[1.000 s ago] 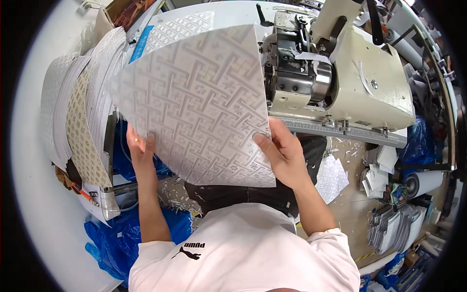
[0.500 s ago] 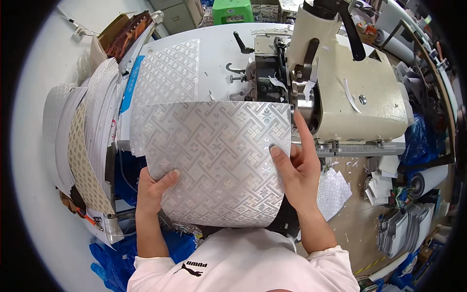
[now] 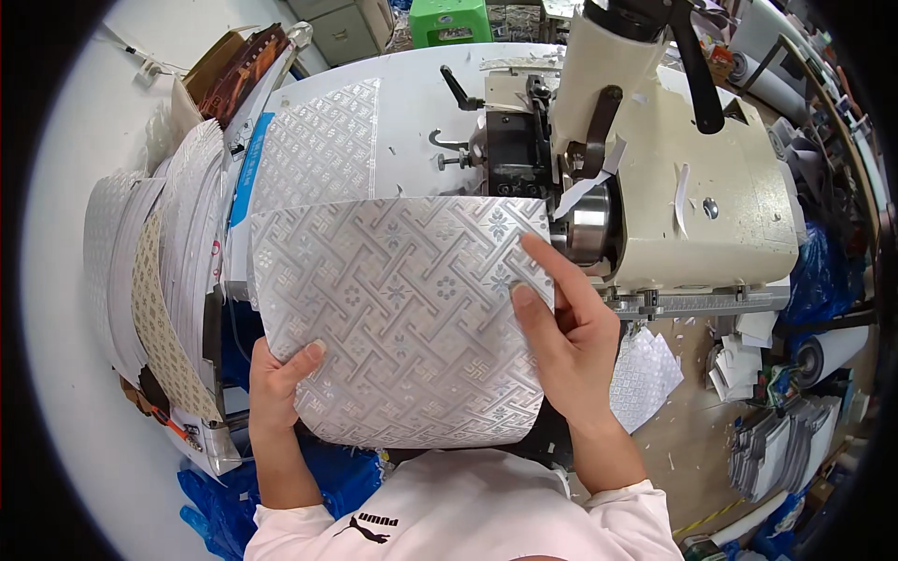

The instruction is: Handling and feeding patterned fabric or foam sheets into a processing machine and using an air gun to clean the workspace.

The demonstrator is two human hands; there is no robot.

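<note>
While both hands hold it, the silver patterned fabric panel (image 3: 402, 309) spreads flat in front of the person's chest, its top edge level with the sewing machine (image 3: 692, 187). Left hand (image 3: 276, 388) pinches the lower left edge, thumb on top of the cloth, fingers hidden under it. Right hand (image 3: 566, 346) grips the right edge, index and middle fingers stretched flat over the upper right corner, thumb not seen, so pinch there cannot be confirmed. Most of the panel lies between the two grips and above them, bottom edge curving down just below the left thumb. Right fingertips sit just beside the machine's round metal cylinder (image 3: 589, 229). Another patterned piece (image 3: 323, 150) lies on the white table (image 3: 412, 103), beyond the held panel. Stacked fabric sheets (image 3: 159, 271) stand left of the left hand.
</note>
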